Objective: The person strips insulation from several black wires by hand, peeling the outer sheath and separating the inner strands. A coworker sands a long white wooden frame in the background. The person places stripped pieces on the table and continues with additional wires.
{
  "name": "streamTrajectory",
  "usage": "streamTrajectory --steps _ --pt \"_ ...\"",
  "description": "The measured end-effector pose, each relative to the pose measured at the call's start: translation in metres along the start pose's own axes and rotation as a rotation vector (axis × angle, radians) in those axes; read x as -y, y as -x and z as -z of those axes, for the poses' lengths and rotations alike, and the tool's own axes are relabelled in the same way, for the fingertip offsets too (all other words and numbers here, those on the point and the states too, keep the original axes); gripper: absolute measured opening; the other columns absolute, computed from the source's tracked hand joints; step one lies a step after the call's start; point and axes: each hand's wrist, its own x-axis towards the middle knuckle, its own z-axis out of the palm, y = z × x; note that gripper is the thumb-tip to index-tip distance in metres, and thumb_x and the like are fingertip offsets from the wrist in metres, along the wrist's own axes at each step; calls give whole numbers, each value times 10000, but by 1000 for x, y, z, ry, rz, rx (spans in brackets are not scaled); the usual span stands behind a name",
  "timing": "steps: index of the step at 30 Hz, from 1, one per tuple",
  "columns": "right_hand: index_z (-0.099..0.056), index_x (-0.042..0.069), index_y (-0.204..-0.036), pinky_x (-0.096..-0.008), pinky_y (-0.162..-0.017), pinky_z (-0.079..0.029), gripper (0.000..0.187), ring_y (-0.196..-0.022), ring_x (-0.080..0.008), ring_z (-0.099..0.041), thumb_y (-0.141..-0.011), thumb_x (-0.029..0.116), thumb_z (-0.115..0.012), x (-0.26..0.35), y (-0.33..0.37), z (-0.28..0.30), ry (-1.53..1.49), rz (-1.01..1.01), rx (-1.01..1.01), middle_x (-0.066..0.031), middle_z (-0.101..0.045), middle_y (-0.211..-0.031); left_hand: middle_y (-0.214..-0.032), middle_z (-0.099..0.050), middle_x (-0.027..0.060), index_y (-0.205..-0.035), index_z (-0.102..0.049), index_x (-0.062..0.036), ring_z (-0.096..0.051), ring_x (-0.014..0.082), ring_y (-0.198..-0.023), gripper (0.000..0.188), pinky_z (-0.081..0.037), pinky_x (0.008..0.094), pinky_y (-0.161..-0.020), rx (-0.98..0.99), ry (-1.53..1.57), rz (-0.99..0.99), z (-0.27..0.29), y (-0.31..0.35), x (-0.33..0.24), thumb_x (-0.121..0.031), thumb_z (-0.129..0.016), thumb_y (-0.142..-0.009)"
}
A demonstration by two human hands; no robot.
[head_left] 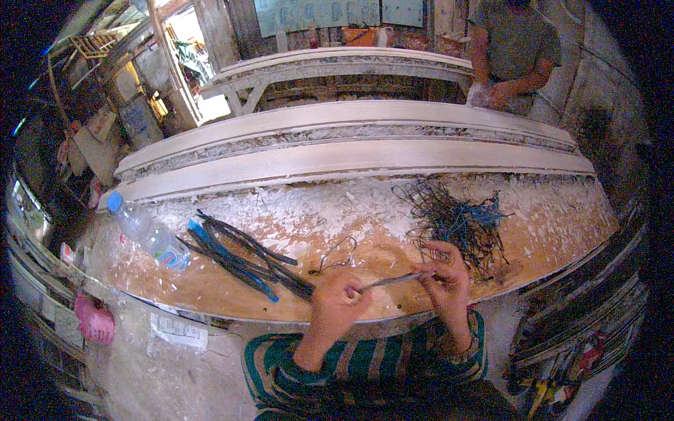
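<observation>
Near the front edge of the wooden worktop, my left hand (337, 302) is closed on one end of a thin dark grey strip (388, 281). Fingertips of my right hand (449, 281) pinch its other end, so it stretches between the two hands. Left of my left hand lies a bundle of black and blue strips (235, 254), partly hidden behind that hand. Just beyond my right hand sits a tangled heap of thin black and blue strings (460, 219). A single curled string (335, 256) rests on the wood between the bundle and the heap.
A clear plastic bottle with a blue cap (149, 235) lies at the left. White flakes litter the worktop (309, 217). Beyond run long white moulded boards (351, 160). Another person (516, 49) stands at the far right. Tools (562, 382) lie at the lower right.
</observation>
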Motion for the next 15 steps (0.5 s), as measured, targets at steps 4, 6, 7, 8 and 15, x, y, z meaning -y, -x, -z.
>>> streamTrajectory --steps 4,6,7,8,15 --pt "-654 51 -920 -292 -764 -441 208 -905 -199 -531 -715 24 -643 23 6 -11 -119 102 400 -116 -487 -1155 -653 -515 29 -702 -567 -33 -485 100 -569 163 -401 240 -505 -222 70 141 22 -13 22 -14 -713 -630" --pt "-653 64 -934 -316 -819 -421 207 -977 -230 -509 -727 52 -651 35 13 -25 -255 91 607 -125 -481 -1175 -641 -504 17 -699 -575 -27 -472 91 -566 158 -391 227 -508 -238 132 216 31 -16 26 -7 -713 -626" --pt "-653 70 -940 -328 -847 -411 208 -1013 -246 -498 -733 67 -656 40 16 -33 -323 93 712 -129 -477 -1184 -635 -499 11 -697 -578 -24 -465 86 -565 155 -386 221 -510 -246 163 289 34 -17 27 -4 -714 -624" --pt "-651 72 -946 -329 -855 -407 210 -1021 -251 -496 -737 78 -657 43 19 -39 -322 96 718 -130 -473 -1190 -631 -496 8 -697 -586 -25 -463 84 -567 149 -383 218 -514 -253 162 246 36 -17 27 0 -713 -622" --pt "-660 88 -934 -318 -769 -439 208 -906 -231 -548 -727 66 -666 45 21 -38 -393 42 719 -104 -561 -1056 -643 -519 6 -733 -641 -35 -481 81 -622 129 -390 218 -541 -128 -8 83 36 -16 16 25 -694 -632"
